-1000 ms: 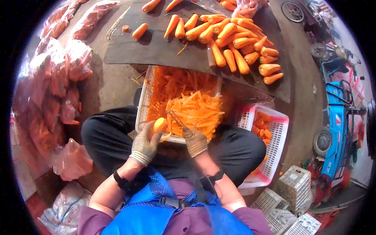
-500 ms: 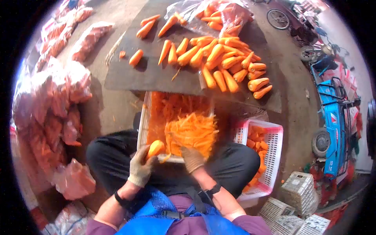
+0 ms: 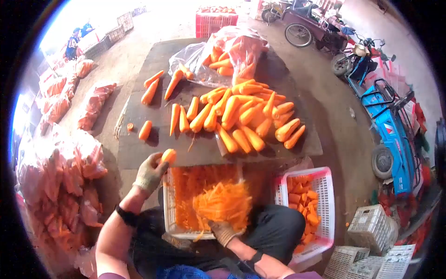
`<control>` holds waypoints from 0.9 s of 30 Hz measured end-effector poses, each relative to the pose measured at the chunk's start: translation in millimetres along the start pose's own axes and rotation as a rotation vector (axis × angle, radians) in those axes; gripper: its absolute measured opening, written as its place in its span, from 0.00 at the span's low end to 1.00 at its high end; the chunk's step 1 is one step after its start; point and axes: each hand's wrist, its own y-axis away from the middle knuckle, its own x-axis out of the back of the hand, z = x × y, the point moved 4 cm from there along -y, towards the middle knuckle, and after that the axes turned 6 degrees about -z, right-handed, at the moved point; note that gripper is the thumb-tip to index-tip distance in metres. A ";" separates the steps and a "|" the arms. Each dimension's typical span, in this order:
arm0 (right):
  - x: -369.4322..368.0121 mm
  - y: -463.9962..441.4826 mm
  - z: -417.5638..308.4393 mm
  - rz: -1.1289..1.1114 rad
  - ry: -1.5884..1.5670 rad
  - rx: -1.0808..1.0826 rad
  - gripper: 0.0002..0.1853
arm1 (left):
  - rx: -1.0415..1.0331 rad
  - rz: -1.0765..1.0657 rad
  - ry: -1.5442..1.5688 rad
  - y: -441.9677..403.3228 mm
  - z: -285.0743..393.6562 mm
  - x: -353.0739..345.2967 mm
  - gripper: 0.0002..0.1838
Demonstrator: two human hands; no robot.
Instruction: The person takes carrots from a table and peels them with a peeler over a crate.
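Note:
My gloved left hand (image 3: 149, 173) is closed around a carrot (image 3: 168, 156), with its rounded orange end showing beyond my fingers. It is raised over the left far corner of a white basket (image 3: 168, 209), near the dark board's front edge. Orange carrot shreds fill that basket in front of my lap. My gloved right hand (image 3: 224, 233) is at the basket's near rim, against a raised heap of carrot shreds (image 3: 222, 204). Its fingers curl at the heap's lower edge, partly hidden; what they grip there cannot be made out.
Whole carrots (image 3: 232, 109) lie on the dark board (image 3: 139, 156), with an open plastic bag (image 3: 237, 46) of carrots behind. A pink-and-white basket (image 3: 329, 200) of carrot chunks stands to the right. Filled bags (image 3: 60, 162) line the left; a blue three-wheeler (image 3: 392, 135) and crates (image 3: 369, 225) are at right.
My left hand has moved forward and left with the carrot, from the basket's near rim towards the board. My right hand remains by the shreds. The view has tilted upward.

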 end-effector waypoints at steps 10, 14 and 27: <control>-35.0 -37.0 61.2 -0.346 0.061 -0.433 0.28 | 0.031 0.114 -0.327 -219.5 32.6 -42.7 0.29; -41.0 -51.8 69.7 -0.426 0.012 -0.505 0.26 | -0.125 0.115 -0.303 -255.5 14.8 -54.2 0.18; -25.0 -78.0 18.1 -0.321 -0.320 -0.420 0.23 | -0.426 -0.470 -1.606 -240.9 -1.9 9.6 0.13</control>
